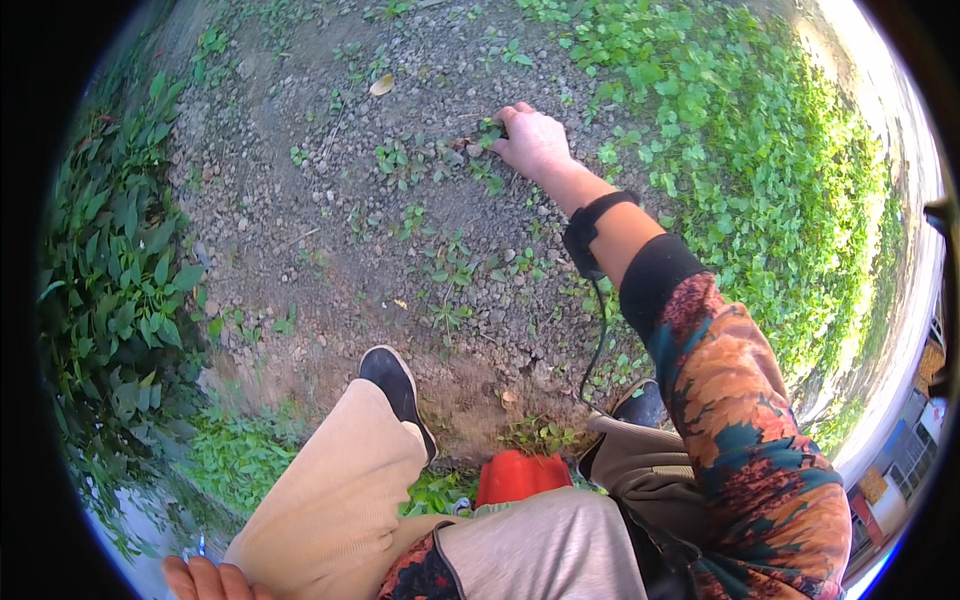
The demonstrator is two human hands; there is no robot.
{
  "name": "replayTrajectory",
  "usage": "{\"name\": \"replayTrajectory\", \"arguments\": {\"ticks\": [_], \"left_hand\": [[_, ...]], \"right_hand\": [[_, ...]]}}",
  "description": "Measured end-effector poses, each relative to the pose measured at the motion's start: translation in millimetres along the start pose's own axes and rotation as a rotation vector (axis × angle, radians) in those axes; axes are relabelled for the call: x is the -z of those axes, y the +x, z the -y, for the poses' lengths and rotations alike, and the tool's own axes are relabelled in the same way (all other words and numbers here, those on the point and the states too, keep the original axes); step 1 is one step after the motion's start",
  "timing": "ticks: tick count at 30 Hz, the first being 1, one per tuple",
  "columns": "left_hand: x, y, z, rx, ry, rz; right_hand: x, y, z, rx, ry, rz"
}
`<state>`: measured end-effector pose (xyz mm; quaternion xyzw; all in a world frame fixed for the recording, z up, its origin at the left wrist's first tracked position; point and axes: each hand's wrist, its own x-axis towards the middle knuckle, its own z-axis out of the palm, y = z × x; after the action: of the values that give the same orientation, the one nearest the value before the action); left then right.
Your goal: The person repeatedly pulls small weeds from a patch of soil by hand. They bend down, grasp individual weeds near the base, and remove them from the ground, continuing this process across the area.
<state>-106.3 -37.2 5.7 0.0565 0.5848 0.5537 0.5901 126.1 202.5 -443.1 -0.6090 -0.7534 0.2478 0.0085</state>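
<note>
My right hand [534, 144] reaches down to the crumbly soil [300, 217]. Its thumb and fingers are around a small green seedling or weed [489, 136], with a dry brown leaf scrap beside it. Whether the fingertips are closed on the stem is hidden. A black strap [589, 229] with a cable circles that forearm. Only the fingers of my left hand [214, 579] show at the bottom left edge, by my beige trouser leg [330, 480]; what they hold or touch cannot be made out. More small weeds [450, 262] grow scattered over the soil.
Dense low leafy greens [720, 150] cover the right side. Taller dark-leaved plants [127, 255] line the left. A red plastic object [523, 477] stands between my dark shoes [394, 386], some weeds [541, 435] at its far edge. A yellowish fallen leaf [382, 84] lies farther off.
</note>
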Motion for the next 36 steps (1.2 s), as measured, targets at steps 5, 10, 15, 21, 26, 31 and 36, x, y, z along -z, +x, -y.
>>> {"name": "replayTrajectory", "arguments": {"ticks": [5, 10, 15, 21, 26, 31, 36], "left_hand": [[1, -1, 1, -0.014, 0.011, -0.011], [1, -2, 2, -0.026, 0.001, -0.023], [1, -1, 3, -0.030, 0.002, -0.008], [0, 0, 3, -0.032, 0.009, -0.005], [0, 0, 4, -0.034, 0.009, -0.003], [-1, 0, 2, -0.031, 0.018, -0.012], [-2, -1, 3, -0.035, 0.030, -0.009]], "right_hand": [[-7, 5, 1, -0.077, 0.054, -0.029], [-12, 4, -1, -0.064, 0.038, -0.064], [-8, 3, 2, -0.035, 0.042, -0.035], [-11, 6, 6, -0.096, 0.051, -0.050], [-10, 2, 7, -0.070, 0.065, -0.053], [-14, 9, 4, -0.049, 0.069, -0.042], [-14, 10, -1, -0.031, 0.133, -0.035]]}}
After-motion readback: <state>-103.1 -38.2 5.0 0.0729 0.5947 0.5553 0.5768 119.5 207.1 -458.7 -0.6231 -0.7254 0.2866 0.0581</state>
